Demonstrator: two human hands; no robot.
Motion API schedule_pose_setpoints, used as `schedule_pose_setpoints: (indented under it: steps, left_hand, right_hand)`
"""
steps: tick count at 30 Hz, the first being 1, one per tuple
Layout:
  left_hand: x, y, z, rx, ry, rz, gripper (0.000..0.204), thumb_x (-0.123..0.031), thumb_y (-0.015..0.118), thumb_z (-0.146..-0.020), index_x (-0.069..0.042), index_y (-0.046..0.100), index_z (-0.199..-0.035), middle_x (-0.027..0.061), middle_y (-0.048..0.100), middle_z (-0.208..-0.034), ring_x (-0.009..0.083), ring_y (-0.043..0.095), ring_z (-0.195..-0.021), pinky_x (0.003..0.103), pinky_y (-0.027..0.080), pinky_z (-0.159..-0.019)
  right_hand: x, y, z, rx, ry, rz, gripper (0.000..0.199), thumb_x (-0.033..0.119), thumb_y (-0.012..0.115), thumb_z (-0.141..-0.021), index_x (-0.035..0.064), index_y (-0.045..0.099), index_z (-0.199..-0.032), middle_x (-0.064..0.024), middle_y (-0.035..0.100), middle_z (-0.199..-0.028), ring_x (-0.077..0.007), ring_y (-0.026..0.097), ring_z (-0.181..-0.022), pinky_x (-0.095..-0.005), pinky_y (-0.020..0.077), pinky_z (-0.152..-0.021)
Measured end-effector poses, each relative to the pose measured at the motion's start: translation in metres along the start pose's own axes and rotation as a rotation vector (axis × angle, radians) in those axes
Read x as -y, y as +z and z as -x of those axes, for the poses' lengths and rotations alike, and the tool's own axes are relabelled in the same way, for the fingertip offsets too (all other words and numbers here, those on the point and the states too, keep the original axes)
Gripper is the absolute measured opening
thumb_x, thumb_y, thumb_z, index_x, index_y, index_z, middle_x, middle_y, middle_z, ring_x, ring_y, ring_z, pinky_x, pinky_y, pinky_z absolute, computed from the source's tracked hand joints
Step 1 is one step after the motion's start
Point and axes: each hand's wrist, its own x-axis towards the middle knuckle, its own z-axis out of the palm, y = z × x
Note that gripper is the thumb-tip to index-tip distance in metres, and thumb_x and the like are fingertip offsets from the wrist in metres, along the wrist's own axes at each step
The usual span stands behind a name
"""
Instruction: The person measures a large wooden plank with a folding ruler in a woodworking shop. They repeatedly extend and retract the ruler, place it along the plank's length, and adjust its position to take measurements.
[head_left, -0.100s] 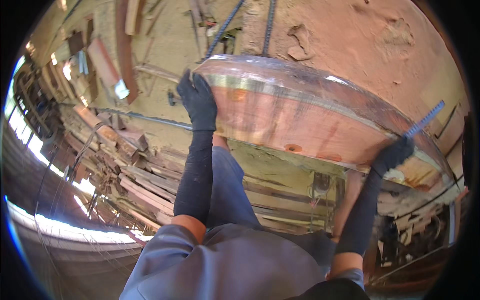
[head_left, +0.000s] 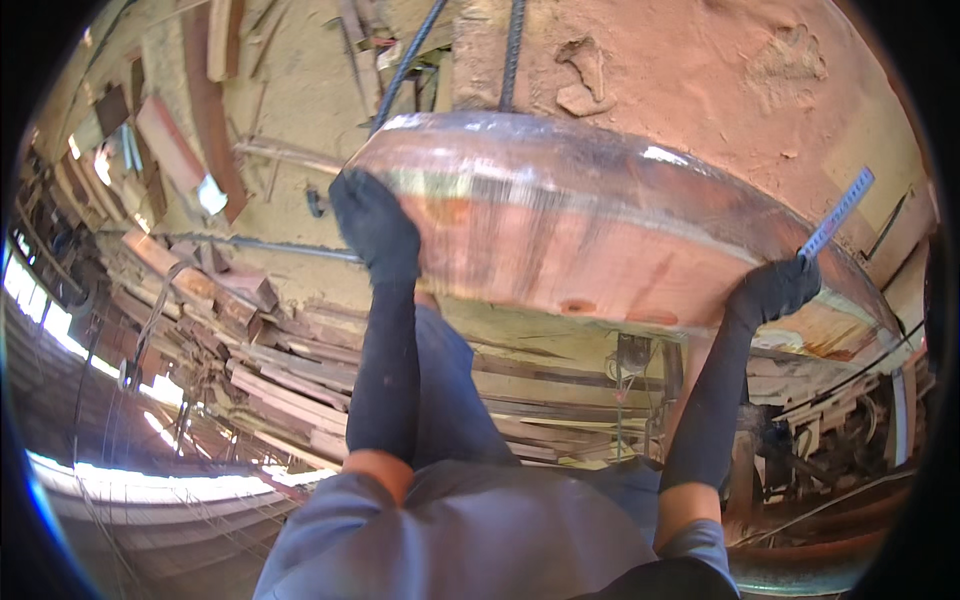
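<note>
A big sawn log [head_left: 560,235] spans the view in front of me, its flat pinkish face toward me and its dark, curved outer side beyond. My left hand [head_left: 375,225], in a black glove, is closed at the log's left end with the fingers bent over its edge. Whether something thin is also in that hand is hidden. Toward the log's right end, my right hand [head_left: 775,292], gloved too, is closed on a measuring tape [head_left: 840,212]. A straight, pale blue marked length of it sticks out past the fingers, up and to the right; the rest is hidden.
Two dark ribbed bars [head_left: 512,60] run along the ground beyond the log. Timber offcuts [head_left: 172,142] lie at the upper left, and stacked planks [head_left: 290,395] fill the lower left. Reddish sawdust [head_left: 690,60] covers the ground at the upper right. A thin metal bar [head_left: 270,243] lies at left.
The view has shifted slightly. My left hand has moved a little left and down, its fingers now more bent at the log's end. My right hand keeps hold of the measuring tape.
</note>
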Motion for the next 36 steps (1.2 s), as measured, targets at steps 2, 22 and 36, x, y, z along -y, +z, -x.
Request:
schedule_pose_setpoints:
  steps: [2,22,36]
  left_hand:
    - [-0.022,0.010,-0.017,0.021,-0.035,0.004,0.045,-0.029,0.035,-0.103,0.012,0.053,-0.112,0.0299,0.057,-0.110,0.0418,0.054,-0.101,0.044,0.041,-0.092]
    - [0.026,0.020,-0.025,0.121,0.189,-0.065,0.044,-0.032,0.037,-0.102,0.004,0.052,-0.122,0.0241,0.056,-0.123,0.0377,0.054,-0.112,0.043,0.044,-0.097]
    - [0.024,0.036,-0.068,0.005,0.413,0.060,0.049,-0.042,0.041,-0.098,0.000,0.065,-0.096,0.0237,0.067,-0.090,0.0424,0.063,-0.082,0.050,0.049,-0.069]
  right_hand:
    - [0.004,0.014,0.003,0.016,0.074,-0.018,0.023,0.016,0.048,-0.096,-0.0030,0.061,-0.099,-0.0165,0.060,-0.096,-0.0325,0.058,-0.090,-0.0382,0.0444,-0.081]
    - [0.018,0.033,0.000,-0.136,0.004,0.003,0.016,0.014,0.049,-0.092,0.0077,0.056,-0.080,-0.0140,0.056,-0.077,-0.0333,0.056,-0.079,-0.0423,0.0439,-0.072]
    - [-0.028,-0.215,0.131,-0.226,0.071,-0.717,0.011,0.005,0.063,-0.085,0.0051,0.066,-0.095,-0.0095,0.064,-0.089,-0.0267,0.063,-0.090,-0.0360,0.0516,-0.076]
